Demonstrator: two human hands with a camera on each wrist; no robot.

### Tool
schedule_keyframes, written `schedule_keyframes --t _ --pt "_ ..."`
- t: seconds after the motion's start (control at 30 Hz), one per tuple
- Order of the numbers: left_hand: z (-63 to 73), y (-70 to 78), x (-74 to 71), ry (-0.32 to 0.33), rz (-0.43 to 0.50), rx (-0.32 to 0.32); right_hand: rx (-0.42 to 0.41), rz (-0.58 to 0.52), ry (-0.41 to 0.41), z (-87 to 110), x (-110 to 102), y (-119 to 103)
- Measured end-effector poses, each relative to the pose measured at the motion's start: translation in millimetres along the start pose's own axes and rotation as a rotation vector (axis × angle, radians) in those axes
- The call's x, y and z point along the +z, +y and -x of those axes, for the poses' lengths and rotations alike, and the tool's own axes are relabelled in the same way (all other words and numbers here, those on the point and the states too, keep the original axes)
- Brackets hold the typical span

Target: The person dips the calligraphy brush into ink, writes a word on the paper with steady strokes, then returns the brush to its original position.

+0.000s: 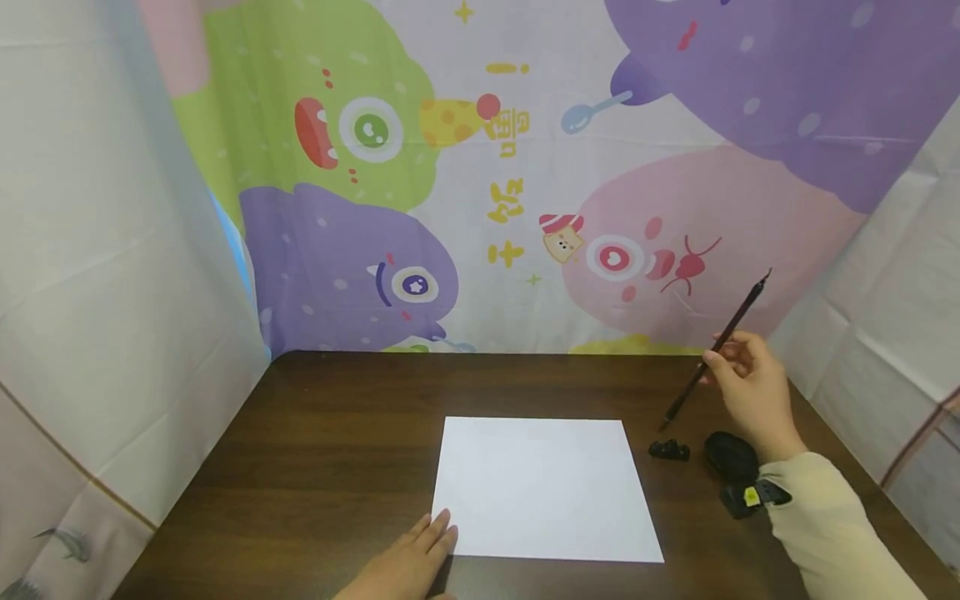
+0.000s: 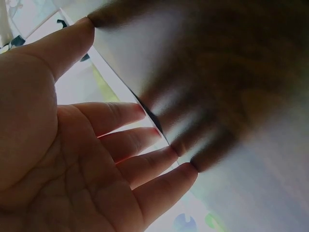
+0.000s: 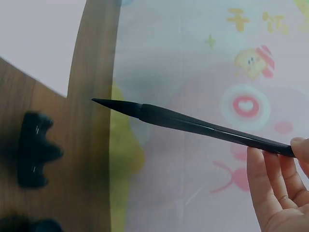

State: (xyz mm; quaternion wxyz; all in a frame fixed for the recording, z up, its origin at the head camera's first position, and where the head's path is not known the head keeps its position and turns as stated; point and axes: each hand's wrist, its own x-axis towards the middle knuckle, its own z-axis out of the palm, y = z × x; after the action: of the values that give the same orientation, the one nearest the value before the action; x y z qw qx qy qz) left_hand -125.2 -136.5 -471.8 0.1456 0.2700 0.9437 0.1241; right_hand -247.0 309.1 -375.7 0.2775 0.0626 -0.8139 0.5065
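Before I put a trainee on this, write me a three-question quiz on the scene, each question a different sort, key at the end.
1. Which hand holds the brush?
2. In the head view, the left hand lies nearest which corner of the paper? A: upper left; B: lower left; C: upper right.
3. True or false: in the head view, the jagged black piece lies to the right of the paper.

Key: 1. The right hand. 2. B. 3. True.
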Motion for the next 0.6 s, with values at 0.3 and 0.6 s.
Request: schedule_keyframes --t 0.3,0.6 --pt "0.0 -0.3 0.8 0.006 -0.022 -0.002 -0.084 0.017 -0.067 -1.5 29.7 -19.4" --pt "0.2 0.3 2.1 0.017 -0.038 0.010 -0.152 -0.017 -0.123 1.3 62.5 -39.8"
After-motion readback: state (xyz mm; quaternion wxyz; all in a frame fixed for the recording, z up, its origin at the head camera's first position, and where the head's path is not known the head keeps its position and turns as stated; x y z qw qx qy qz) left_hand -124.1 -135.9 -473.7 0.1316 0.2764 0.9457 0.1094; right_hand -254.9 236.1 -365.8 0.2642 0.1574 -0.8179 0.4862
